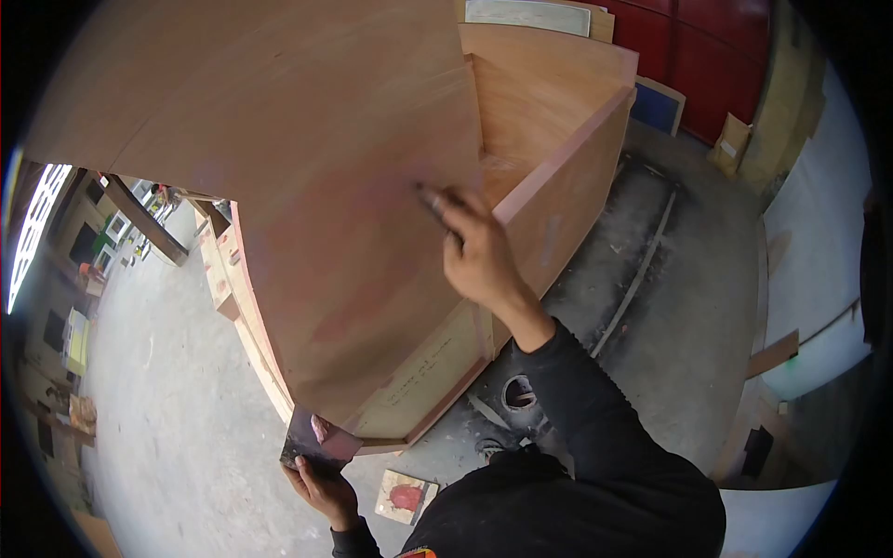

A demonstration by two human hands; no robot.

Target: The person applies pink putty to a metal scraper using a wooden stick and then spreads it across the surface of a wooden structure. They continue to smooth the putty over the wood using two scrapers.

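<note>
Plywood structure (353, 205) fills the upper view. Right hand (482, 251) is before its broad face, left hand (326, 498) near its lower corner. Dark board (318, 453): held in left grip. Dark tool (429, 196), blurred: pinched in right grip, long axis pointing up-left; whether tip touches plywood, cannot tell. Pink lump (319, 428): on board, down-left of right grip, nearer left hand.

1. The right arm (605, 400), sleeved in black, stretches forward and leftward, its wrist bare.
2. The right hand (479, 249) is well ahead of the body, fingers (458, 212) bent and directed forward-left, tips blurred.
3. The left arm (355, 541) shows only near its cuff.
4. The left hand (323, 493), closer to the body, is curled in a grip.
</note>
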